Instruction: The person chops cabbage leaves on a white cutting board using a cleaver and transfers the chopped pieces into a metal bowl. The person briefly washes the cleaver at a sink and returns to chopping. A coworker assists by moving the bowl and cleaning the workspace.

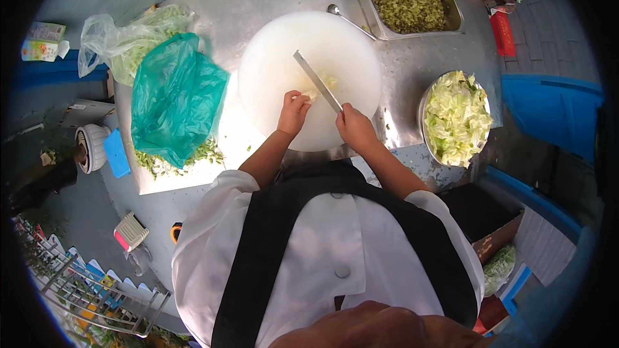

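A round white cutting board (271, 58) lies on the steel table before me. My right hand (357, 128) is closed round the handle of a kitchen knife (316, 79), whose blade slants up and left over the board. Left of the blade, my left hand (293, 113) pinches a small pale vegetable piece (309, 96) with its fingertips. Pale yellow cut bits (330, 81) lie just right of the blade. A steel bowl heaped with torn pale green leaves (457, 118) stands to the right of the board.
A steel pan of chopped green vegetable (406, 1) stands at the back right, a metal spoon (350, 21) beside it. On the left, a teal plastic bag (176, 99) partly covers cut greens (208, 152); a clear bag of greens (130, 41) lies behind it. The table edge (179, 187) is near me.
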`<action>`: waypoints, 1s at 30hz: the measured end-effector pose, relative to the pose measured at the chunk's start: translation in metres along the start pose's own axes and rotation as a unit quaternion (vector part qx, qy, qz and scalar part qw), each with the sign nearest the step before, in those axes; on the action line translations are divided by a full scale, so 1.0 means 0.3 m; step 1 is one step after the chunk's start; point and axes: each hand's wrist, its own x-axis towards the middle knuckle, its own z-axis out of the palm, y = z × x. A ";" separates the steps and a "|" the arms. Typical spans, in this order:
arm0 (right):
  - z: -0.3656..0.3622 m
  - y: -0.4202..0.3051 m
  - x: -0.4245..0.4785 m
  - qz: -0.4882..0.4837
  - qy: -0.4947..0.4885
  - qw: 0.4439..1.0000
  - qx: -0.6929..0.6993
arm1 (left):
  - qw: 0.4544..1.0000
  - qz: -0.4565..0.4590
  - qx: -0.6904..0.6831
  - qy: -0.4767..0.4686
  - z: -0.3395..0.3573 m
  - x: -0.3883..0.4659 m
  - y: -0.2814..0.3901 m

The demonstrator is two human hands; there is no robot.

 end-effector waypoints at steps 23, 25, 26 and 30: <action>0.097 0.044 0.046 -0.090 0.033 0.990 -0.105 | 0.995 -0.079 0.058 0.002 0.048 0.014 0.080; 0.055 0.034 -0.015 -0.095 0.095 0.990 -0.044 | 0.995 -0.100 0.020 0.015 0.070 0.034 0.076; 0.044 0.037 -0.050 -0.081 0.121 0.989 -0.016 | 0.994 -0.110 0.002 0.021 0.084 0.048 0.073; 0.012 0.110 -0.193 0.009 0.176 0.982 0.069 | 0.992 -0.118 0.044 0.029 0.135 0.151 0.118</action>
